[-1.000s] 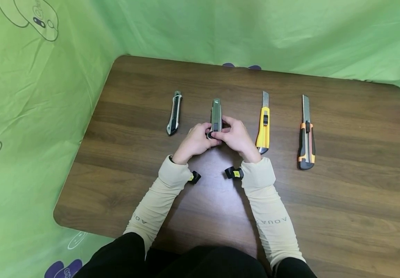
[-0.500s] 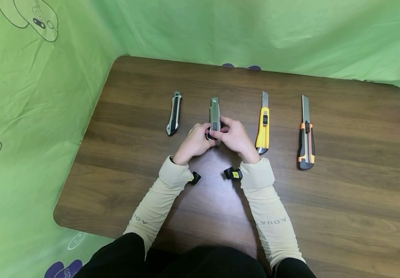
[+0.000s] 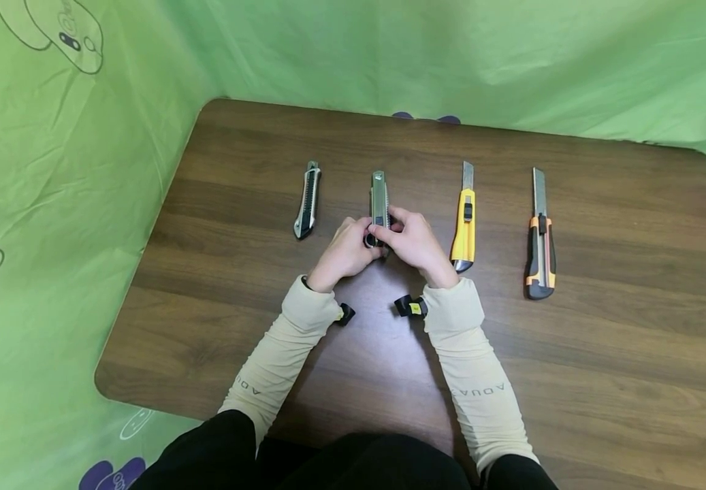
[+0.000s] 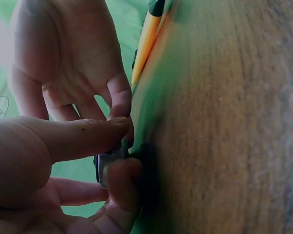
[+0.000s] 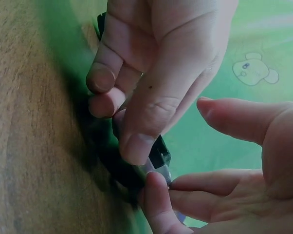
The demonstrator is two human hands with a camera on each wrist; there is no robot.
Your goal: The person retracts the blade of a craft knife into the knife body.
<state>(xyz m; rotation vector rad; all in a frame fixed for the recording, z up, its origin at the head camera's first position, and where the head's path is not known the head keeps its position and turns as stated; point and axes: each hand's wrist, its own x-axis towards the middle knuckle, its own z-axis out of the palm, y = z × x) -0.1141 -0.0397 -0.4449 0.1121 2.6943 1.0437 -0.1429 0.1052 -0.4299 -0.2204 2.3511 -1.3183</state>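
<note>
Both hands are at a green utility knife [image 3: 378, 194] in the middle of the table, its head pointing away from me. My left hand [image 3: 343, 255] pinches the rear end, thumb and fingertips against it. My right hand [image 3: 416, 239] grips the knife's right side, the thumb lying across the top by the dark slider. The left wrist view shows a small metallic part of the knife [image 4: 107, 168] between the fingertips. In the right wrist view, dark and grey parts of the knife [image 5: 160, 153] show among the fingers. No blade shows at its front; the fingers hide the rear end.
A silver-and-black utility knife [image 3: 308, 201] lies left of the hands. To the right are a yellow utility knife [image 3: 465, 231] and an orange-and-black one [image 3: 540, 258], both with blades out. The wooden table [image 3: 205, 327] has green cloth [image 3: 389, 54] behind it.
The green knife and my right hand have shifted slightly left, and the knife's head a little away from me. My right thumb sits slightly farther forward. Both hands keep their grip.
</note>
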